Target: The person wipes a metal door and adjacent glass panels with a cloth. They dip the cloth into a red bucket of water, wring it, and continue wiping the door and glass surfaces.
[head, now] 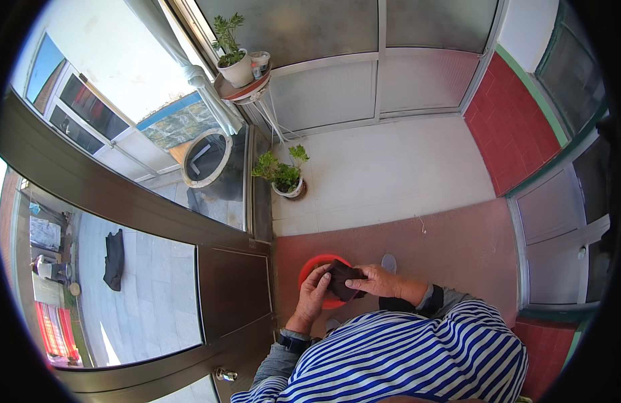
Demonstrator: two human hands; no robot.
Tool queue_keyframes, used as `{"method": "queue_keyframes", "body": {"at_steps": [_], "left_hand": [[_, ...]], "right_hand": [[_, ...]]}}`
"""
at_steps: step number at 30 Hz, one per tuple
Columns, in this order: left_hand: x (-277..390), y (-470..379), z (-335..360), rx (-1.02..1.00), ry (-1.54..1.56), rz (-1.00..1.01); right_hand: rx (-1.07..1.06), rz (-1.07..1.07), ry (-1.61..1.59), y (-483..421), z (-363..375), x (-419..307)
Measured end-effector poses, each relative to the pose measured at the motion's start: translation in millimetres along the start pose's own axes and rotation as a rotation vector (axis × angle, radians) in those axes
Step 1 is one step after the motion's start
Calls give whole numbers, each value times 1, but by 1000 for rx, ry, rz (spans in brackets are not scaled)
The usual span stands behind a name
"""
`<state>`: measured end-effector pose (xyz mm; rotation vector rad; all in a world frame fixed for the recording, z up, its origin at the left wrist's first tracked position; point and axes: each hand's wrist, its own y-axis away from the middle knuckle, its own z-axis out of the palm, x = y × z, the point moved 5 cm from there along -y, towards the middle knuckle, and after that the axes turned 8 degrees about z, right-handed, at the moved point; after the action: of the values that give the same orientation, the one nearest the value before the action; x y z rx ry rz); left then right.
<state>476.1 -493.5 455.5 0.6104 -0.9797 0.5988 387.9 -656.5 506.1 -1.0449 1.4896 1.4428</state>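
A dark, folded piece of cloth (343, 280) is held between both hands in front of my body. My left hand (313, 294) pinches its left edge between thumb and fingers. On the right side my right hand (378, 282) grips it, the thumb lying on top. Beneath the cloth and hands a round red basin (305, 269) rests on the floor; its contents are mostly hidden. The tip of a light shoe (389, 263) shows beyond my right hand.
A brown metal door (235, 292) with a knob (226, 374) stands at the left. Ahead are a potted plant (289, 189) on the floor and a plant stand (245, 90) bearing another pot. A reddish mat (456, 242) covers the floor here. Frosted panels (325, 95) close the far side.
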Motion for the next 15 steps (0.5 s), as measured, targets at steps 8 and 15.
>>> {"method": "queue_keyframes", "body": {"at_steps": [8,15], "left_hand": [[-10,-125,122,95,75,29],[0,-221,194,30,228,-184]], "right_hand": [[-33,-9,-209,-7,-180,6],[28,14,-429,-7,-278,-2]]}}
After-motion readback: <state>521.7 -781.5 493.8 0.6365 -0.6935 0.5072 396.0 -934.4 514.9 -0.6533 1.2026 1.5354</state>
